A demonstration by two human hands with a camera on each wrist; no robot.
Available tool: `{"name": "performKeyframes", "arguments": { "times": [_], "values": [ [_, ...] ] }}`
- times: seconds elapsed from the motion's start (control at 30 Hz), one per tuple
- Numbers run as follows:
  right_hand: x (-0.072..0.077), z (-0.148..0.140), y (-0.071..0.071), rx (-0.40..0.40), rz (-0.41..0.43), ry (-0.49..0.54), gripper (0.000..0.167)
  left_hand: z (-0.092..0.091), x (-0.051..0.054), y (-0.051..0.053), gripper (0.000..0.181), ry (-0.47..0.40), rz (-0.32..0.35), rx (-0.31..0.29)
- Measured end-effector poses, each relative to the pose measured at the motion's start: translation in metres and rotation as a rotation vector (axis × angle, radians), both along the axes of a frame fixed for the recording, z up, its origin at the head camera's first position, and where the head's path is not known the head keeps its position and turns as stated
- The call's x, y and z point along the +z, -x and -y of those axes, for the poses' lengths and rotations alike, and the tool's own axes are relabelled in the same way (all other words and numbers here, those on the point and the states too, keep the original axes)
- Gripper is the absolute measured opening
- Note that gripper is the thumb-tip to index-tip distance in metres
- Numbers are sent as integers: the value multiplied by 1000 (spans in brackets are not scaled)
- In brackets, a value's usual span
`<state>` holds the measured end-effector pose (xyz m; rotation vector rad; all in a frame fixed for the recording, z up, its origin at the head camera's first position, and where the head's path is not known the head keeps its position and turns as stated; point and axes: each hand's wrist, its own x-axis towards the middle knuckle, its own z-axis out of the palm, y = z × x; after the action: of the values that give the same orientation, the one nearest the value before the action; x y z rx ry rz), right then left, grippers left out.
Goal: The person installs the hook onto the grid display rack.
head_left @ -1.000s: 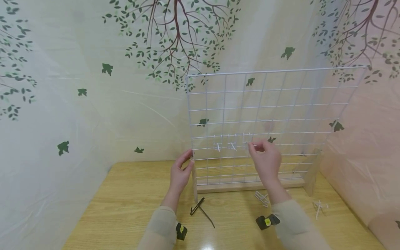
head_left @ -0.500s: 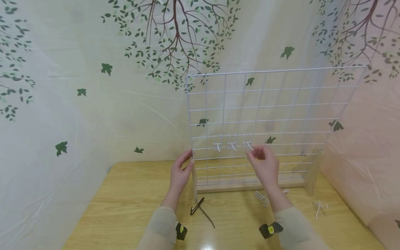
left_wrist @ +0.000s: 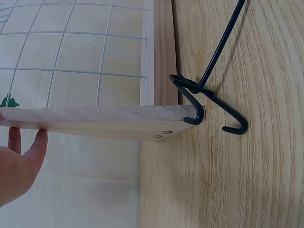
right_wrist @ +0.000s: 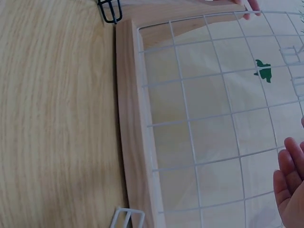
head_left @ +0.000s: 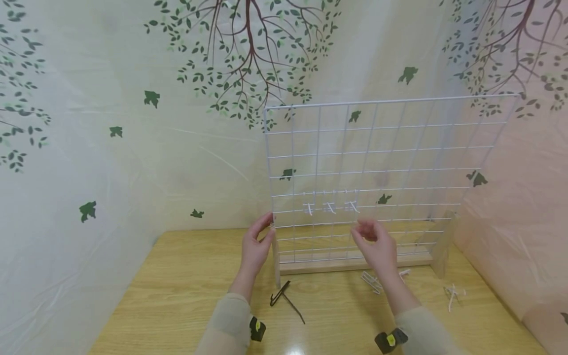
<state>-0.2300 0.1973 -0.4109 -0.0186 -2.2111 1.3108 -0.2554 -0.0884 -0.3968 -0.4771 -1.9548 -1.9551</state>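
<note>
A white wire grid rack (head_left: 390, 148) stands upright on a wooden base with wooden side boards. My left hand (head_left: 256, 244) grips its left edge; in the left wrist view the fingers (left_wrist: 40, 142) lie against the side board (left_wrist: 99, 116). Three white wire hooks hang in a row on the grid, the rightmost hook (head_left: 352, 206) just above my right hand. That right hand (head_left: 377, 246) is in front of the grid, fingers loosely bent, holding nothing visible. In the right wrist view, its fingers (right_wrist: 289, 175) are partly cut off by the frame.
A black wire hook (head_left: 281, 296) lies by the rack's left foot. More white hooks (head_left: 372, 282) lie in front of the base, with another small pile (head_left: 451, 296) to the right. Behind the wooden table hangs a leaf-patterned curtain (head_left: 199, 162).
My right hand has let go of the third white hook, which now hangs on the grid, and has dropped slightly below it. The left hand has stayed in place.
</note>
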Motion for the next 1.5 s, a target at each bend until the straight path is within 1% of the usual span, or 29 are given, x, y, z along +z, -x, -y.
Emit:
{"name": "performKeyframes", "arguments": {
  "times": [0.27, 0.63, 0.87, 1.0, 1.23, 1.37, 1.5],
  "values": [
    [-14, -5, -4, 25, 28, -27, 34, 1, 1, -1, 38, 16, 29, 2],
    [-28, -11, -11, 51, 39, -49, 34, 1, 2, -1, 38, 12, 25, -9],
    [-35, -16, -15, 51, 109, -77, 37, 1, 1, 0, 38, 6, 21, -14],
    [-36, -20, -16, 64, 151, -95, 40, 1, 1, 0, 38, 8, 23, -13],
    [-35, -27, -20, 126, 212, -113, 46, 1, 2, -1, 38, 8, 22, -8],
    [-37, -33, -22, 144, 248, -115, 51, 1, 2, 0, 38, 15, 18, -1],
    [-40, -40, -24, 160, 256, -102, 53, 2, 2, 1, 38, 14, 24, -6]
  ]
}}
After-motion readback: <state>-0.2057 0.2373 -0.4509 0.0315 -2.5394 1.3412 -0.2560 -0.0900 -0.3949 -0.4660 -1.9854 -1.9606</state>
